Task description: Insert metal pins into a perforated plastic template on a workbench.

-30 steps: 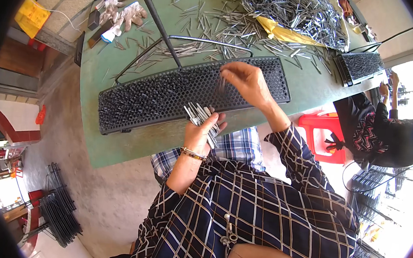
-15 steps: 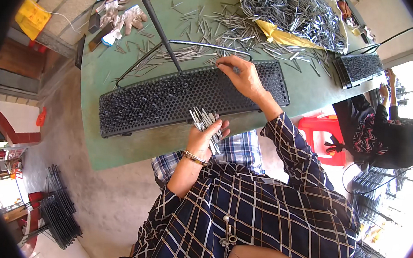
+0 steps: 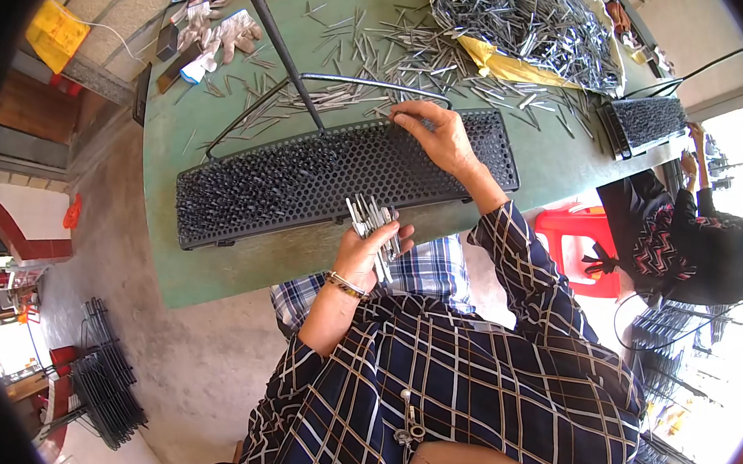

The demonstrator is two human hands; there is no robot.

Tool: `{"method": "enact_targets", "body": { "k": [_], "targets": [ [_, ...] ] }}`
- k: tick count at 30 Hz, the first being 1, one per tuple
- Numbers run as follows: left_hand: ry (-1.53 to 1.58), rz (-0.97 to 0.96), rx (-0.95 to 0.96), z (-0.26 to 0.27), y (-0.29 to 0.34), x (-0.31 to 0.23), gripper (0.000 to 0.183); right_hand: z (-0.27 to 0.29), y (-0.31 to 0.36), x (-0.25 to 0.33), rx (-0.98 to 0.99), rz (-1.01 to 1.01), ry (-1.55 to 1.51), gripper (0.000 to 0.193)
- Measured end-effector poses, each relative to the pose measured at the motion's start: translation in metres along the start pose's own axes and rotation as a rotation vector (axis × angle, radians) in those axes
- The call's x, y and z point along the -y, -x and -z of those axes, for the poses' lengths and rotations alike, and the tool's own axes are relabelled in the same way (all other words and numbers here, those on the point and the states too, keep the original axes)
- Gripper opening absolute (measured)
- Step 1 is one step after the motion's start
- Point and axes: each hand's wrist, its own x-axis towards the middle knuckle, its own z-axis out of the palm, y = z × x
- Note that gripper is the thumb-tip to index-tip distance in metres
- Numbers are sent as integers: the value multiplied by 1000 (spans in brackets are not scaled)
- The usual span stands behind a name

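Observation:
A long black perforated rack lies across the near side of the green table. Dark metal strips stand packed in its left part, while empty holes show in the middle. My left hand is closed around a bundle of thin silvery metal strips, just off the rack's near edge. Over the rack's right half, my right hand has thumb and forefinger pinched at the holes near the far edge. Whatever lies between those fingertips is too small to make out.
Loose strips lie strewn on the green table beyond the rack, below a yellow-edged sack full of them. A black bar rises at the rack's far side. Work gloves lie far left. Another person works at a second rack, right.
The bundle of strips in my left hand has shifted a little in the fingers. My right hand stays almost in place at the holes.

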Motion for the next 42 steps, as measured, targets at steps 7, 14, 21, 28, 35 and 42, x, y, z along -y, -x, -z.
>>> {"method": "enact_targets", "body": {
  "k": [7, 14, 21, 28, 35, 42],
  "targets": [
    [-4, -11, -19, 1, 3, -1, 16, 2, -3, 3, 25, 203, 183, 17],
    [4, 0, -1, 2, 2, 0, 17, 2, 0, -4, 96, 137, 138, 16],
    [-58, -19, 25, 1, 1, 1, 23, -6, 1, 2, 14, 313, 325, 17],
    [-65, -29, 14, 2, 0, 3, 23, -11, 7, 0, -29, 308, 366, 18],
    [-56, -8, 20, 0, 0, 2, 23, -10, 8, 3, -119, 271, 396, 17],
    [-10, -22, 24, 1, 0, 2, 22, -15, 11, 3, -104, 285, 429, 16]
  ]
}}
